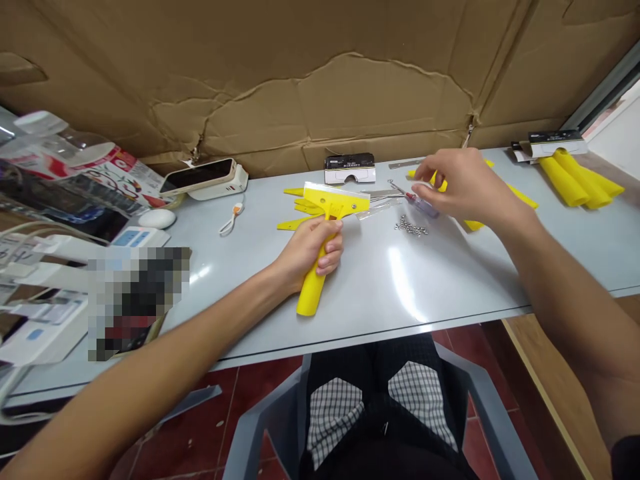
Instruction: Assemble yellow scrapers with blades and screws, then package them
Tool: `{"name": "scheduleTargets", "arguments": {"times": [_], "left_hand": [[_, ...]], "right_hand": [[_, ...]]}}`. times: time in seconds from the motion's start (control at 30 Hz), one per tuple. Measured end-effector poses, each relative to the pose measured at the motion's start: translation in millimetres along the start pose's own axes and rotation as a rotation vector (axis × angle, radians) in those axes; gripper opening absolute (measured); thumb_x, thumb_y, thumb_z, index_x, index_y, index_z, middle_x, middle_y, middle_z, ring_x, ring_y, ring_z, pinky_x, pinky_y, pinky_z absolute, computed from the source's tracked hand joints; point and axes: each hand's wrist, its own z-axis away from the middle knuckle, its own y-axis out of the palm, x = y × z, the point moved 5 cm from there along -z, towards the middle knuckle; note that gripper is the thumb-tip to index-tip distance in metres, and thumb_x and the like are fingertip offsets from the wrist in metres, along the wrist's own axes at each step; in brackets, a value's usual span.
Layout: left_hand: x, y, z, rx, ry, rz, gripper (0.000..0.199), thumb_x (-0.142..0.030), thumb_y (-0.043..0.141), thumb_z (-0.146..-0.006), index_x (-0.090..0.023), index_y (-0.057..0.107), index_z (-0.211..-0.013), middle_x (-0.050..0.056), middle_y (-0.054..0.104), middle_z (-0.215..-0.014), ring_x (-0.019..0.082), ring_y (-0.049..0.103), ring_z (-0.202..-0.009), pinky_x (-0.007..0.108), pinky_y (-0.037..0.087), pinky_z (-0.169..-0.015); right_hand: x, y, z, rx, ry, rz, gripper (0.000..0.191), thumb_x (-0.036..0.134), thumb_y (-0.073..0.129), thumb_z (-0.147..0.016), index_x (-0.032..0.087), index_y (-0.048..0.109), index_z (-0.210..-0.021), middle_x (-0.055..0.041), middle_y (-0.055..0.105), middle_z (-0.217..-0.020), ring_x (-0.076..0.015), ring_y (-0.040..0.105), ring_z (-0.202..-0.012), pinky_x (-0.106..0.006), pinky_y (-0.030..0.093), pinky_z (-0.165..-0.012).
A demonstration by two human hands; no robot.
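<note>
My left hand (313,253) is wrapped round the handle of a yellow scraper (336,203), whose wide head points away from me with a pale blade along its top edge. One screw shows at the right of the head. My right hand (453,183) has thumb and fingers closed around a screwdriver (423,204) with a clear handle; its shaft points left. Just below it lies a small pile of screws (411,227). Yellow scraper pieces (295,224) lie behind my left hand, and metal blades (383,195) rest beside the scraper head.
A black and white box (349,169) stands at the back, with yellow handles (580,180) at the far right. On the left are a phone (199,177), a white mouse (157,219), a short cable (231,219), bottles and power strips. Cardboard (380,93) lines the back.
</note>
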Motion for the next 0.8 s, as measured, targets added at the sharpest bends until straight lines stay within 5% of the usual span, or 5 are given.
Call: {"name": "scheduleTargets", "arguments": {"times": [0.13, 0.33, 0.6, 0.8], "left_hand": [[2.0, -1.2, 0.1, -0.028, -0.006, 0.021, 0.038, -0.029, 0.076, -0.087, -0.024, 0.042, -0.072, -0.010, 0.045, -0.054, 0.002, 0.033, -0.033, 0.014, 0.028, -0.031], [2.1, 0.6, 2.3, -0.008, -0.026, 0.020, 0.035, -0.029, 0.073, -0.089, -0.024, 0.042, -0.072, -0.010, 0.045, -0.052, 0.003, 0.033, -0.032, 0.015, 0.028, -0.031], [3.8, 0.4, 3.3, 0.003, -0.045, -0.001, 0.038, -0.032, 0.076, -0.088, -0.024, 0.043, -0.070, -0.009, 0.045, -0.049, 0.004, 0.034, -0.031, 0.015, 0.030, -0.031], [4.7, -0.4, 2.7, -0.005, -0.033, -0.006, 0.035, -0.031, 0.073, -0.091, -0.024, 0.045, -0.072, -0.009, 0.046, -0.051, 0.004, 0.035, -0.031, 0.016, 0.030, -0.031]], "right_hand": [[-28.9, 11.2, -2.5, 0.173, 0.041, 0.137, 0.029, 0.042, 0.075, -0.091, 0.025, 0.085, -0.112, -0.0106, 0.080, -0.101, -0.0323, 0.072, -0.092, -0.049, 0.055, -0.083], [-25.3, 29.1, -1.6, 0.242, 0.056, 0.213, 0.048, 0.042, 0.070, -0.095, 0.021, 0.079, -0.137, -0.0133, 0.081, -0.110, -0.0350, 0.073, -0.100, -0.050, 0.056, -0.085], [-27.4, 46.3, -2.4, 0.248, 0.049, 0.229, 0.032, 0.026, 0.066, -0.092, 0.022, 0.083, -0.119, -0.0105, 0.080, -0.098, -0.0305, 0.071, -0.089, -0.044, 0.054, -0.076], [-27.1, 34.3, -4.3, 0.168, 0.012, 0.163, 0.031, 0.020, 0.066, -0.083, 0.022, 0.082, -0.111, -0.0097, 0.076, -0.093, -0.0294, 0.069, -0.087, -0.044, 0.053, -0.076]]}}
